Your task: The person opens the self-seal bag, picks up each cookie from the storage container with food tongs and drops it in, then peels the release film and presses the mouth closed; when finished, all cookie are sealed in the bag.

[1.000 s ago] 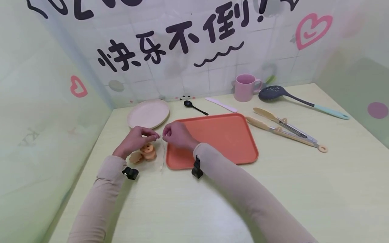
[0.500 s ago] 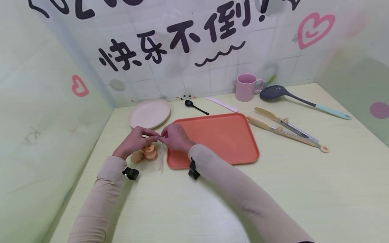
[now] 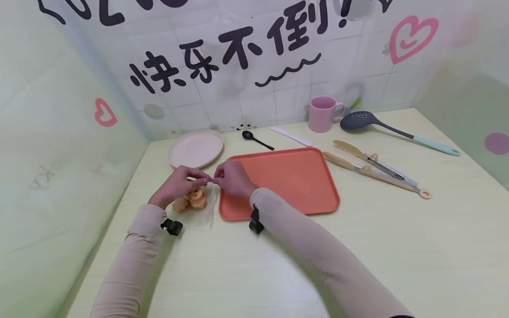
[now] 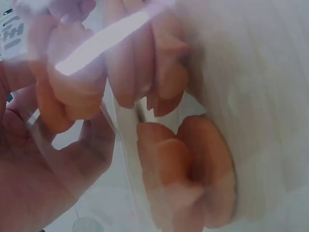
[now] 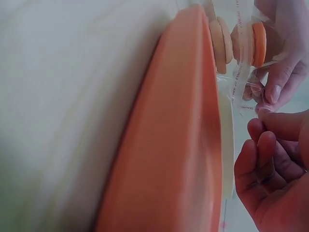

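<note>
A clear plastic bag (image 3: 211, 207) with a red-printed sealing strip (image 5: 243, 53) lies left of the orange tray (image 3: 290, 181). Behind its film show several orange-tan rounded pieces (image 3: 196, 198), one with a face-like pattern; what they are I cannot tell. My left hand (image 3: 179, 183) arches over these pieces, thumb and fingertips pinching the bag's edge. Close against it, my right hand (image 3: 234, 179) pinches the same edge above the tray's left side. The right wrist view has both thumbs meeting at the strip's end. Film glare blurs the pieces (image 4: 178, 169) in the left wrist view.
Behind the hands is a pink plate (image 3: 196, 149). Along the back lie a black spoon (image 3: 257, 140) and a pink knife (image 3: 291, 136), beside a pink mug (image 3: 321, 115). Tongs (image 3: 374, 170) and a slotted spoon (image 3: 391, 128) lie right of the tray.
A second ago a small gap parted the two hands' fingertips. They have since come together at the bag's edge. The left hand has hardly moved; the utensils lie still.
</note>
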Motion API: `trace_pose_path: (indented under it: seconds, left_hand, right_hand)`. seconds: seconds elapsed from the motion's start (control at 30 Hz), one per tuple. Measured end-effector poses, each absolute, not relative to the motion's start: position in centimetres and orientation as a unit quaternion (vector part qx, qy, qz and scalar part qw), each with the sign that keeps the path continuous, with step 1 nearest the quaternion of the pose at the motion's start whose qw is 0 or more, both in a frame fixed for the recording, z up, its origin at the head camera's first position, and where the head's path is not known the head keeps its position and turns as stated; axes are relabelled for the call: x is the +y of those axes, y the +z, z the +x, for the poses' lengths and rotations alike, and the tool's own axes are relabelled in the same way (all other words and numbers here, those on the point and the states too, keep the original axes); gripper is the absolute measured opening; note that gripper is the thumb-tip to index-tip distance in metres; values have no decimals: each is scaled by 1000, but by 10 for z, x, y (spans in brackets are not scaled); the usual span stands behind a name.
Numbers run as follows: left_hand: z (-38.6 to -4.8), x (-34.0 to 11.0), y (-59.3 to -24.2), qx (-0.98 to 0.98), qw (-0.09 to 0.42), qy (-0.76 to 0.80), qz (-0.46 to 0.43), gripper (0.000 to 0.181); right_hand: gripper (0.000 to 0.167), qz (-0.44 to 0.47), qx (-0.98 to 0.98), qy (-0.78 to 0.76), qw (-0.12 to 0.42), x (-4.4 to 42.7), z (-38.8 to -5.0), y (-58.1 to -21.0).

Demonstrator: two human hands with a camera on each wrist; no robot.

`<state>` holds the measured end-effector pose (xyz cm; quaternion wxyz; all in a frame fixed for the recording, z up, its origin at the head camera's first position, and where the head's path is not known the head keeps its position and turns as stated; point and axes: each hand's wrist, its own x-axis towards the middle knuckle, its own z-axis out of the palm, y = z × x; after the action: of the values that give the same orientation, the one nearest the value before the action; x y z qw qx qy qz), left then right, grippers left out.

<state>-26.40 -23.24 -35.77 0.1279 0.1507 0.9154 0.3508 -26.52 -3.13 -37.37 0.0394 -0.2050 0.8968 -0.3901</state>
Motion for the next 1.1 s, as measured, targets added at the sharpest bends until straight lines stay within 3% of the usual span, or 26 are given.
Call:
trace_pose_path:
  seconds: [1.1]
  left_hand:
    - [-264,-232,-357,910,149,356,153,22]
  right_hand:
    - [15,-221,885,-408,29,-26,-266,-377]
